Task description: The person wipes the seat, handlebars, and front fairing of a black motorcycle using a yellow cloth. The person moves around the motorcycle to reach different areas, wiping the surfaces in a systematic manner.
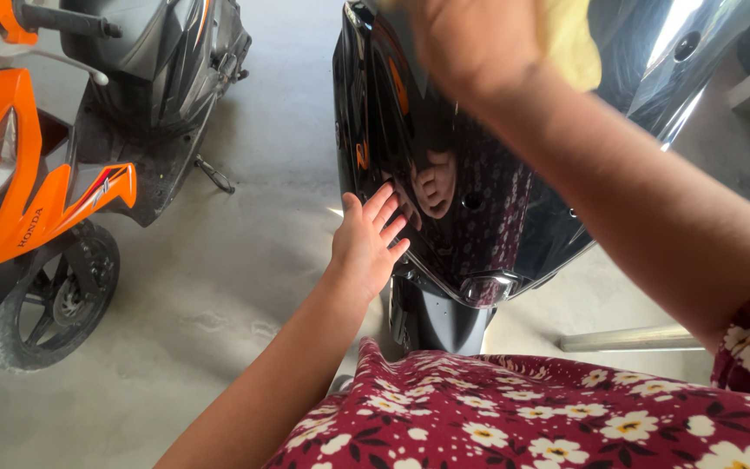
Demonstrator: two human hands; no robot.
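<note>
A glossy black scooter front panel [479, 200] fills the middle of the head view. My left hand [366, 243] lies flat against its left side, fingers spread, holding nothing. My right hand [470, 35] is up at the top edge, blurred, pressing a yellow cloth [570, 43] against the upper part of the panel. The shiny surface mirrors my fingers and my flowered dress. Below the panel the scooter's dark front fender [436, 317] shows.
An orange and grey scooter [36, 174] is parked at the left, its front wheel [54, 300] on the concrete floor [219, 287]. A metal bar [627, 337] lies on the ground at right. My dark red flowered dress [523, 408] covers the bottom.
</note>
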